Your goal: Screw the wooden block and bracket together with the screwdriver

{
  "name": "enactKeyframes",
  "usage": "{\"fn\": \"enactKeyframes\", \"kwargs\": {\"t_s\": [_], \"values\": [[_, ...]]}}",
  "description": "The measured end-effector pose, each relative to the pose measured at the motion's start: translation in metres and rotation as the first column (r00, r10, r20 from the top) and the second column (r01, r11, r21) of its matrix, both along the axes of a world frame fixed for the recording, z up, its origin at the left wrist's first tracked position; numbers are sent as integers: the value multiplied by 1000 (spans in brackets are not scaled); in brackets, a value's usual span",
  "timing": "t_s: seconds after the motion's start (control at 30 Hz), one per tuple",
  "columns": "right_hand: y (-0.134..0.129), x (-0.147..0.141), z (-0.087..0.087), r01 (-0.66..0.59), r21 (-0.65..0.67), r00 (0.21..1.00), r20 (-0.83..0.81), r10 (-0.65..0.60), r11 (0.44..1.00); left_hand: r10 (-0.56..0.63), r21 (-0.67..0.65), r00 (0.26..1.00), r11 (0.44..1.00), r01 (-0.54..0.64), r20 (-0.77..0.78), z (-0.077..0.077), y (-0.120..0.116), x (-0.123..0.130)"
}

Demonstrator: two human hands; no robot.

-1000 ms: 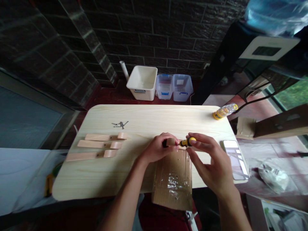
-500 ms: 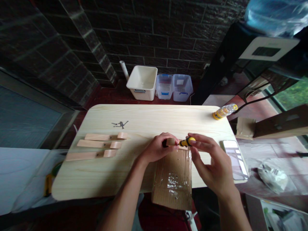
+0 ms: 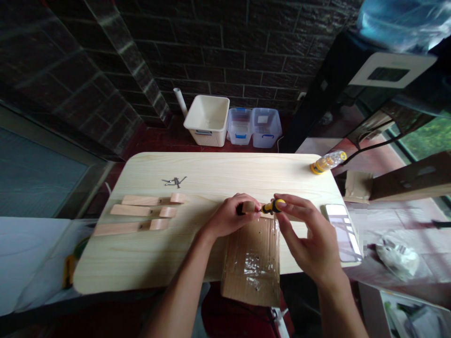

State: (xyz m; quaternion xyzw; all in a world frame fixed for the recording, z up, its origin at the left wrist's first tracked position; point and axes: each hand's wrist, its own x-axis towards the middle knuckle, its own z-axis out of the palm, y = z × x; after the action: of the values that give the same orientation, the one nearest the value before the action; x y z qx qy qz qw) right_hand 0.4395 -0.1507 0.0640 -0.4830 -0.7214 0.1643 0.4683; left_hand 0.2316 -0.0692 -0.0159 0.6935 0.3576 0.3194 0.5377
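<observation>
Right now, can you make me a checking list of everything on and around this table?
Surface: pale wooden table, rounded corners.
Job's things: small wooden block; yellow-and-black screwdriver tip at the block; both over a cardboard piece that overhangs the near edge.
Clutter: three wooden pieces in rows, loose screws, phone, bottle.
Grips: left hand closed on the block; right hand fingers on the screwdriver.
Cables: dark cable beyond the bottle.
Surroundings: brick wall, white bin, two clear boxes on the floor.
</observation>
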Motion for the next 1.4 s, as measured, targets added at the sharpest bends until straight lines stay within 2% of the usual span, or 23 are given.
{"fn": "enactKeyframes", "kwargs": {"t_s": [0.77, 1.17, 1.4], "values": [[2, -2, 1, 10, 26, 1000, 16, -10, 1000, 3, 4, 1000, 1000, -3, 5, -1, -1, 0], [1, -1, -2, 6, -10, 1000, 7, -6, 1000, -14, 1, 1000, 1000, 14, 2, -3, 0, -1], [-1, 1, -3, 0, -25, 999, -52, -2, 1000, -7, -1, 1000, 1000, 7, 10, -2, 0, -1]]}}
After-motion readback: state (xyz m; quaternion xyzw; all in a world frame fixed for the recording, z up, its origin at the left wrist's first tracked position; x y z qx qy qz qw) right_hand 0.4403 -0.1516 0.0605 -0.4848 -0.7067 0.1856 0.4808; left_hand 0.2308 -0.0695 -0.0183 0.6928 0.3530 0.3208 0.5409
